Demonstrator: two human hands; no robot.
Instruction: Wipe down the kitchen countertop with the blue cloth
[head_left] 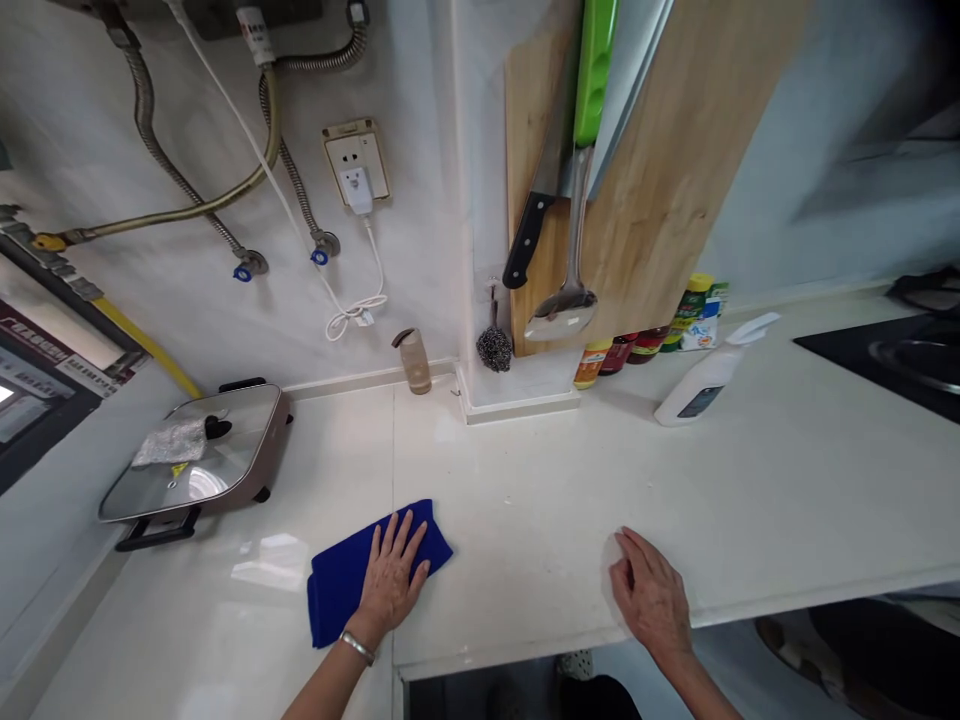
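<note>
Left hand (390, 583) released, spread flat over folded cloth (335, 585) on counter (525, 560) — likely for even pressure, steadying. Right hand (655, 602) empty, loosely curled, unclenched — well apart from cloth, perhaps for balance.

A kitchen, by its fittings: a broad cutting board (660, 180) stands against the wall, with a black-handled knife (527, 238) and a metal ladle (574, 270) before it; seasoning jars (622, 350) line the pale tabletop (525, 540); a lidded electric pan (247, 460) sits at the left, a black cooktop (900, 355) at the right.
</note>
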